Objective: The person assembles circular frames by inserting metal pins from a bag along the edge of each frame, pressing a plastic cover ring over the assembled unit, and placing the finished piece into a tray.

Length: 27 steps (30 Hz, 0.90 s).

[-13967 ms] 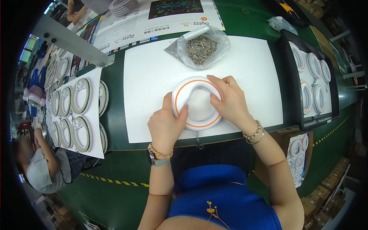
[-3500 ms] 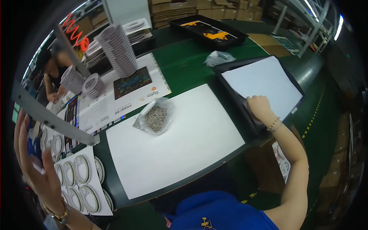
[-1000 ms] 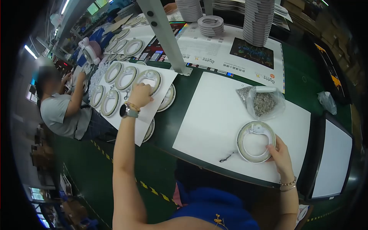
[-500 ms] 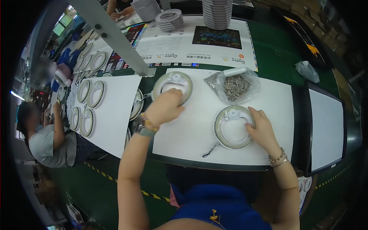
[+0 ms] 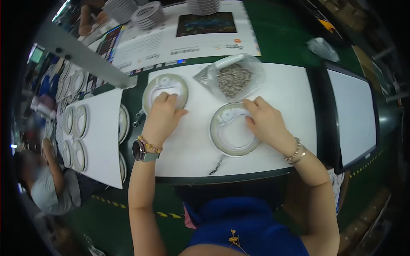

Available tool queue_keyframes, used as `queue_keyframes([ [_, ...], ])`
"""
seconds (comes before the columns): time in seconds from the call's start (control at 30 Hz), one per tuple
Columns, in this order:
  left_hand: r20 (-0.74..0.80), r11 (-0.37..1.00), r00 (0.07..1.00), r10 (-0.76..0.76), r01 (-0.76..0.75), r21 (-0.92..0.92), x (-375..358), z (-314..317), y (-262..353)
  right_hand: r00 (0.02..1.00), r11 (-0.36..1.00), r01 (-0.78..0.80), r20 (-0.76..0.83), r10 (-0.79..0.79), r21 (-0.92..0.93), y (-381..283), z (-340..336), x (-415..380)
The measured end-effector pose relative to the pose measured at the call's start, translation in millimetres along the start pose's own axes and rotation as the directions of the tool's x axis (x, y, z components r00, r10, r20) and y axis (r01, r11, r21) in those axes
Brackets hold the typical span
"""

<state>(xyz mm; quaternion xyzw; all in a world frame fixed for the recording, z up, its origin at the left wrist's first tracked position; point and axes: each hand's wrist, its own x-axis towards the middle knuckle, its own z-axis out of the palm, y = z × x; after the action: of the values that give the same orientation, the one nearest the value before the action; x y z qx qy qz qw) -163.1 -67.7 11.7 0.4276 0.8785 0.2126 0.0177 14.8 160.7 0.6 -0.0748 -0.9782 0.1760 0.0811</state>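
Note:
Two round white plastic ring housings with cream rims lie on the white sheet before me. My left hand (image 5: 162,117) is over the left ring housing (image 5: 147,91), fingers bent down at its inner opening and thumb spread away to the right. My right hand (image 5: 267,121) grips the upper right rim of the right ring housing (image 5: 218,138), thumb on the inner side and fingers along the outer edge. A short dark cord with a metal clasp (image 5: 215,166) trails from its lower edge. Beyond it lies an open clear bag of small metallic pieces (image 5: 234,80).
More ring housings (image 5: 80,121) rest on a white board at left, near a grey metal post (image 5: 85,57). Stacked rings (image 5: 147,15) stand at the back on a printed sheet. A black-framed panel (image 5: 352,115) is at right. A person (image 5: 47,187) sits at far left.
The view has shifted, so the bench appears further left and higher. My left thumb now points out from the fingers. The right hand keeps its place at the right ring housing.

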Motion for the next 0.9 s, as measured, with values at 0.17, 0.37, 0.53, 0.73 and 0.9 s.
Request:
queue_keyframes([
  [0.17, -0.552, 0.944, 0.817, -0.166, 0.293, 0.15, -59.2, -75.1, -78.9, 0.996, 0.997, 0.065, 0.063, -0.068, 0.048, 4.8, -6.8, 6.0],
  [0.37, -0.254, 0.505, 0.752, -0.608, 0.614, 0.607, -263.6, -155.4, -316.4, 0.998, 0.989, 0.026, 0.054, -0.034, 0.144, 22.7, -14.7, 22.5],
  [0.53, -0.152, 0.594, 0.723, -0.674, 0.652, 0.471, -267.9, -157.2, -306.1, 0.947, 0.99, 0.138, -0.288, -0.14, -0.026, 24.1, -6.1, 54.8],
  [0.73, -0.106, 0.628, 0.698, -0.708, 0.691, 0.358, -206.0, -145.6, -149.1, 0.972, 0.956, 0.167, -0.121, -0.2, -0.242, 22.7, 1.7, 83.3],
  [0.9, -0.025, 0.819, 0.824, -0.566, 0.566, 0.089, -174.8, -103.6, -37.1, 0.96, 0.928, 0.234, -0.08, -0.267, -0.291, 21.2, 12.5, 93.7],
])
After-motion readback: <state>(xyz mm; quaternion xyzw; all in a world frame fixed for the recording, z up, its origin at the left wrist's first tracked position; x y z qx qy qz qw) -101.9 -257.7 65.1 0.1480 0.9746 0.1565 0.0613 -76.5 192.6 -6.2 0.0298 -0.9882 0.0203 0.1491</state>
